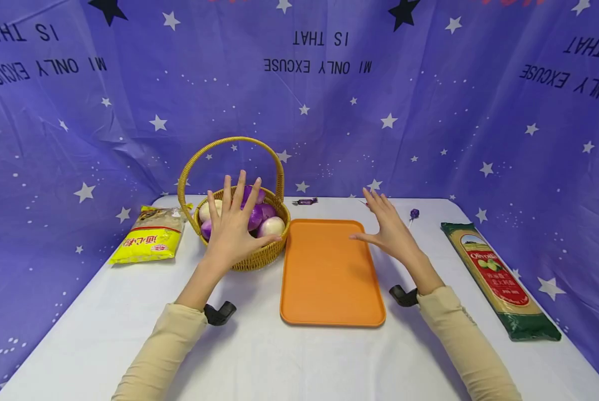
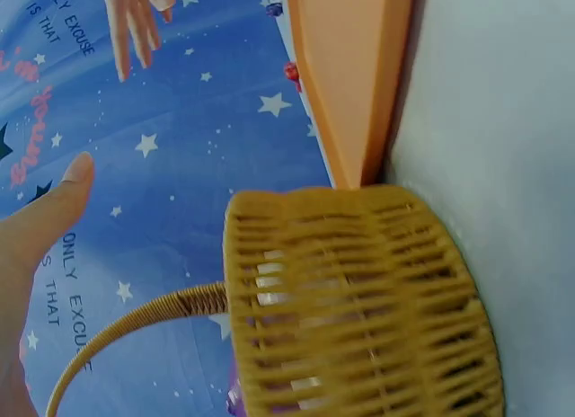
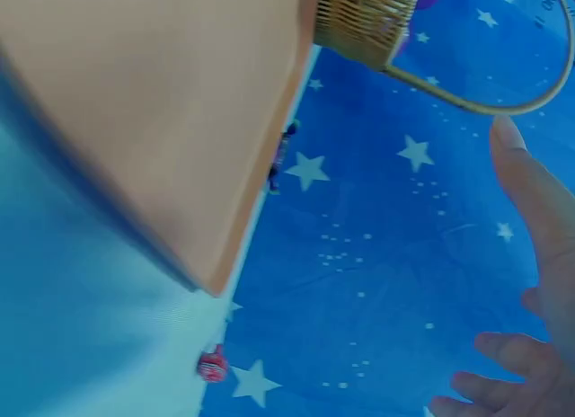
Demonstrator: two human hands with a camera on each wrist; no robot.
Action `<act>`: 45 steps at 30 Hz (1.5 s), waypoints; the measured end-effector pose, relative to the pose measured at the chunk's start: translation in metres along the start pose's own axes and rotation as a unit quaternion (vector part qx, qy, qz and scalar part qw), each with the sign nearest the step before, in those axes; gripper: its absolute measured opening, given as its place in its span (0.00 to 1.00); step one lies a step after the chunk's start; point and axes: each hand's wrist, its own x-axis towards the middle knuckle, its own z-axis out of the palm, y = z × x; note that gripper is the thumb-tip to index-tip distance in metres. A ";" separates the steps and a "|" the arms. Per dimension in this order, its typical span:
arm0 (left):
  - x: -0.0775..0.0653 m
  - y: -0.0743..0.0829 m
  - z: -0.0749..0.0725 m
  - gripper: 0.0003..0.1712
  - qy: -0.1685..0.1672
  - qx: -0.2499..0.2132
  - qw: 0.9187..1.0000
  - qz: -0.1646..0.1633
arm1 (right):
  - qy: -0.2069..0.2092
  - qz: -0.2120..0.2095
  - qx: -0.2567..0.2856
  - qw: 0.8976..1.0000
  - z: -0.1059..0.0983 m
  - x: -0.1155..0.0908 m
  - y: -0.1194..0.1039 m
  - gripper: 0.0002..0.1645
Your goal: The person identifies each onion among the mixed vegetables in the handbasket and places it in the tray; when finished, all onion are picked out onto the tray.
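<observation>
My left hand (image 1: pixel 234 228) is raised with its fingers spread, overlapping the front of a wicker basket (image 1: pixel 259 259) in the head view. Purple and white onion-like balls (image 1: pixel 271 226) fill that basket, and its tall arched handle stands up. Over the right edge of an orange tray (image 1: pixel 329 273) my right hand (image 1: pixel 392 231) is held up, fingers straight and thumb pointing inward. Neither hand holds anything. The left wrist view shows the basket's woven side (image 2: pixel 359 300) close below the left thumb (image 2: pixel 67 197).
At the left lies a yellow bag (image 1: pixel 151 239) of dry food. A green and gold pasta packet (image 1: pixel 502 281) lies at the right. Behind the tray are a purple-wrapped candy (image 1: pixel 305 201) and a purple lollipop (image 1: pixel 414 214); a red lollipop (image 3: pixel 213 365) appears in the right wrist view.
</observation>
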 end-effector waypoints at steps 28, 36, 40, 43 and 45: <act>-0.017 -0.055 -0.019 0.51 -0.150 -0.087 0.983 -0.055 | -0.132 0.186 0.086 0.970 0.039 0.002 0.057 0.39; -0.016 -0.064 -0.023 0.40 -0.179 -0.087 0.979 -0.050 | -0.150 0.210 0.106 0.960 0.043 0.001 0.061 0.34; -0.015 -0.065 -0.025 0.34 -0.177 -0.078 0.980 -0.046 | -0.150 0.206 0.093 0.963 0.044 0.001 0.062 0.33; -0.015 -0.065 -0.026 0.30 -0.174 -0.076 0.981 -0.043 | -0.144 0.215 0.104 0.960 0.044 0.001 0.062 0.32; -0.014 -0.065 -0.026 0.29 -0.173 -0.076 0.981 -0.044 | -0.139 0.221 0.114 0.959 0.046 0.000 0.063 0.32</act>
